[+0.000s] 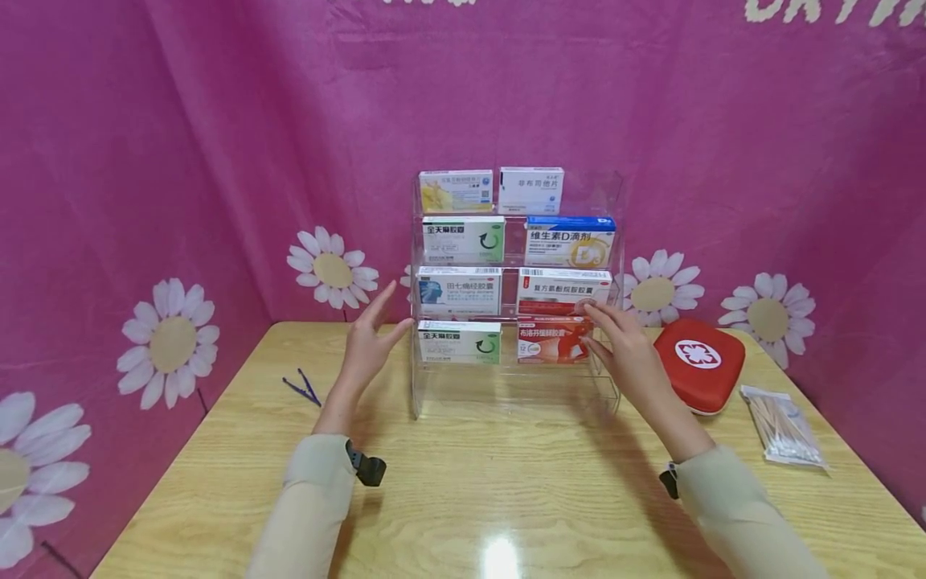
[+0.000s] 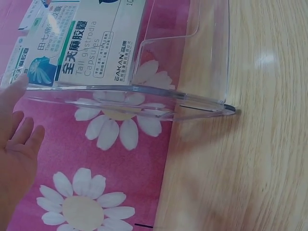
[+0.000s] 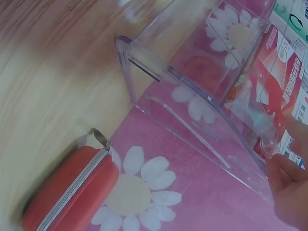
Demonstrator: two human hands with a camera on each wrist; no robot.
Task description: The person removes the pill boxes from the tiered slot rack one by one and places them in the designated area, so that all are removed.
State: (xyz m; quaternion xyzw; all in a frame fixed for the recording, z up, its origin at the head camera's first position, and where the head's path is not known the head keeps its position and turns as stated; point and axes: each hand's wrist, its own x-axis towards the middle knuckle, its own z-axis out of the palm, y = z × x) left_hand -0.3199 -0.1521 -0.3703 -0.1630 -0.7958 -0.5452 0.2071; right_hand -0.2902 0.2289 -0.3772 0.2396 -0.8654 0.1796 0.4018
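A clear stepped rack [image 1: 506, 394] holds medicine boxes in pairs on its tiers. My right hand [image 1: 628, 354] is at the lower right, its thumb and fingers about the right end of a red medicine box [image 1: 546, 341]. In the right wrist view the fingertips are at the edge of that red box [image 3: 279, 77]. Above it sits a white-and-red box [image 1: 557, 288]. My left hand [image 1: 366, 347] is spread beside the rack's left side, holding nothing, the thumb tip close to the clear side panel. Nearest it is a white-and-green capsule box [image 1: 457, 344] on the lowest tier.
A red zipped case [image 1: 698, 362] lies right of the rack, with a bag of cotton swabs [image 1: 781, 426] beyond it. Blue tweezers [image 1: 302, 388] lie at the left on the wooden table [image 1: 448, 498]. A pink flowered cloth [image 1: 253, 145] hangs behind.
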